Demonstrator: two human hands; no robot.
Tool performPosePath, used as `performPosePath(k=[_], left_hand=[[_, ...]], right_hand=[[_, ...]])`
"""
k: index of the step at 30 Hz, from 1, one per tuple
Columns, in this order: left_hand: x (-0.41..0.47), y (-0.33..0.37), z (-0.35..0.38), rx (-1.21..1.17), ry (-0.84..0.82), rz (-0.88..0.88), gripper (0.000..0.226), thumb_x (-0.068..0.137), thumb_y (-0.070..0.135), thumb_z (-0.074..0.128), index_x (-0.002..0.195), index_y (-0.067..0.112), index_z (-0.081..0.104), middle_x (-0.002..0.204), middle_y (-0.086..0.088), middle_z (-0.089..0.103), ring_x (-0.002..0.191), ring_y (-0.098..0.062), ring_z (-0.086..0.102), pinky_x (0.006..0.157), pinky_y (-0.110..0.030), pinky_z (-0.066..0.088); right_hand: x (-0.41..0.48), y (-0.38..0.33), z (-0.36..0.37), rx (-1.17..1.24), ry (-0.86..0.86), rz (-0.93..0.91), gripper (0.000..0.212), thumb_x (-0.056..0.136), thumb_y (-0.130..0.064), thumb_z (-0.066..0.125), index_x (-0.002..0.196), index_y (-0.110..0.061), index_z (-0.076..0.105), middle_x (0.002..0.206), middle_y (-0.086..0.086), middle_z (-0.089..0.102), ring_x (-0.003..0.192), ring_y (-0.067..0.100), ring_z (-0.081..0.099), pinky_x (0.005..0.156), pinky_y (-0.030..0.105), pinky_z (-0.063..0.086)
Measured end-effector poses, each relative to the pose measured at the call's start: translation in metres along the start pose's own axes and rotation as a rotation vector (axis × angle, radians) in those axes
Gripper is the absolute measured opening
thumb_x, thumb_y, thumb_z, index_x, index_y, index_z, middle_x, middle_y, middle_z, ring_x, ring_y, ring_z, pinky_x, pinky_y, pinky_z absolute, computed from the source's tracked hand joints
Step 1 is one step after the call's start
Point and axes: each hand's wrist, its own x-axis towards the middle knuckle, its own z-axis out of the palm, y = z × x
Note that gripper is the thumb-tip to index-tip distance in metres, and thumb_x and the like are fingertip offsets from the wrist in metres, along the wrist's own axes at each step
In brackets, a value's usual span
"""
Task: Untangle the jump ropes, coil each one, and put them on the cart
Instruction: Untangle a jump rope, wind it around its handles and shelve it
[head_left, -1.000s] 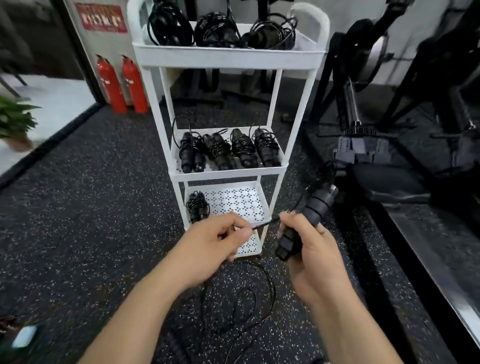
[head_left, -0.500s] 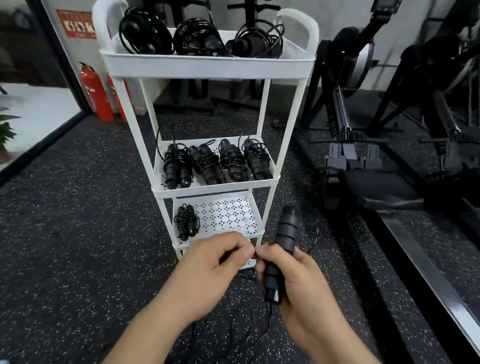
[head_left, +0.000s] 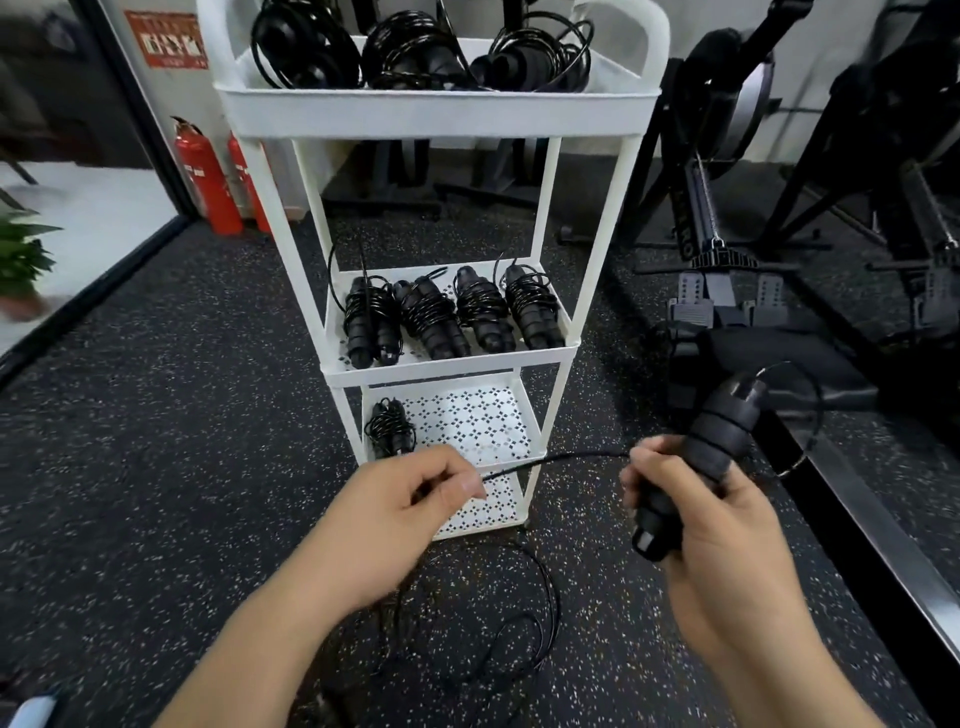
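Note:
My right hand grips the black ribbed handles of a jump rope, tilted up to the right. Its thin black cord runs taut leftward to my left hand, which pinches it between thumb and fingers. The rest of the cord lies in loose loops on the floor below my hands. The white three-tier cart stands just behind. Several coiled ropes lie on its middle shelf, one coiled rope on the bottom shelf, and looser coils on top.
Two red fire extinguishers stand at the back left by a wall. A rowing machine and other black gym frames fill the right side. A potted plant sits at the far left. Speckled black rubber floor surrounds the cart.
My hands have pulled apart, stretching the cord between them. The right hand has swung the handles out to the right and tilted them. The view has moved closer to the cart.

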Motion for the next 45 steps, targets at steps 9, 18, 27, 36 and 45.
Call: performPosePath(k=[9,18,27,36,45], left_hand=[[-0.002,0.008,0.023,-0.067,-0.083,0.075,0.016,0.106,0.040,0.062,0.098,0.040,0.075,0.071,0.010,0.063,0.066,-0.027,0.054,0.067,-0.037,0.044],[-0.003,-0.010,0.011,-0.024,-0.152,-0.015,0.017,0.101,0.056,0.057,0.099,0.048,0.072,0.080,0.015,0.070,0.081,-0.014,0.070,0.087,-0.047,0.063],[0.003,0.006,0.025,-0.034,-0.065,0.049,0.018,0.106,0.049,0.058,0.098,0.045,0.073,0.070,0.006,0.064,0.062,-0.018,0.053,0.062,-0.032,0.045],[0.006,0.007,0.042,-0.059,-0.151,0.079,0.022,0.110,0.042,0.055,0.095,0.034,0.069,0.086,-0.002,0.072,0.080,-0.032,0.065,0.080,-0.053,0.056],[0.009,-0.001,0.021,0.033,-0.072,-0.059,0.017,0.101,0.054,0.056,0.099,0.049,0.073,0.081,0.015,0.069,0.050,0.007,0.048,0.051,-0.009,0.038]], right_hand=[[-0.023,0.034,0.032,-0.233,-0.245,0.028,0.009,0.087,-0.018,0.082,0.090,-0.020,0.075,0.076,0.026,0.066,0.063,0.025,0.058,0.066,0.043,0.045],[-0.004,0.017,0.011,-0.077,-0.074,-0.033,0.013,0.091,0.003,0.072,0.093,-0.009,0.068,0.073,0.008,0.066,0.062,0.019,0.057,0.057,0.029,0.046],[-0.010,0.028,0.017,-0.100,-0.174,0.011,0.018,0.086,-0.010,0.077,0.103,-0.011,0.070,0.077,0.014,0.065,0.063,0.023,0.057,0.055,0.028,0.046],[-0.016,0.035,0.023,-0.156,-0.197,0.034,0.011,0.094,0.003,0.068,0.090,-0.006,0.071,0.073,0.017,0.069,0.063,0.025,0.057,0.058,0.029,0.049],[0.008,-0.003,-0.009,0.043,0.024,-0.186,0.017,0.098,0.004,0.063,0.093,-0.012,0.063,0.073,0.004,0.067,0.062,0.016,0.057,0.057,0.028,0.043]])
